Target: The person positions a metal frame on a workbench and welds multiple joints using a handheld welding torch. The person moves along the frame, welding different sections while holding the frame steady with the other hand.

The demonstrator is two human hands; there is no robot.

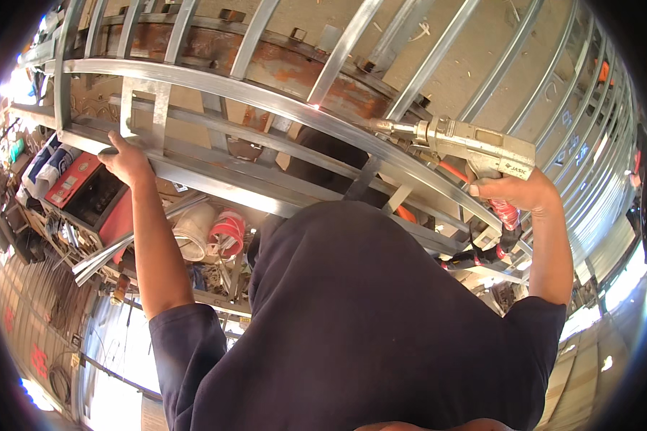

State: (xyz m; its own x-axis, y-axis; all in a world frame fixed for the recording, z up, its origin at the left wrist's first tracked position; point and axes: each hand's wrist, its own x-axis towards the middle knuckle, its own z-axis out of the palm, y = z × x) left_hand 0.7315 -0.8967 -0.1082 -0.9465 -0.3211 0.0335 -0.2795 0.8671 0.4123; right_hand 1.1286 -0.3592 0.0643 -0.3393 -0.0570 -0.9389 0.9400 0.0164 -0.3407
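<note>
My right hand [514, 190] is wrapped round the grip of a pale handheld welding gun [482, 147]. The gun's narrow metal nozzle [389, 126] points left along a long curved metal rail [216, 80]. A small bright pinkish spot glows where a crossbar [346, 52] meets that rail, a little way from the nozzle tip. On the left, my left hand [128, 161] grips a lower square metal tube [216, 190] of the same frame, thumb and fingers on either side of it. A small dark patch shows by its fingertips; what it is I cannot tell.
Many parallel bars [553, 79] spread away to the right. Beneath the frame lies a rusty beam [266, 65]. A red machine [79, 183], a red bucket [227, 231] and a whitish bucket [194, 231] stand lower left. A red-and-black wrapped cable [507, 215] hangs below the gun.
</note>
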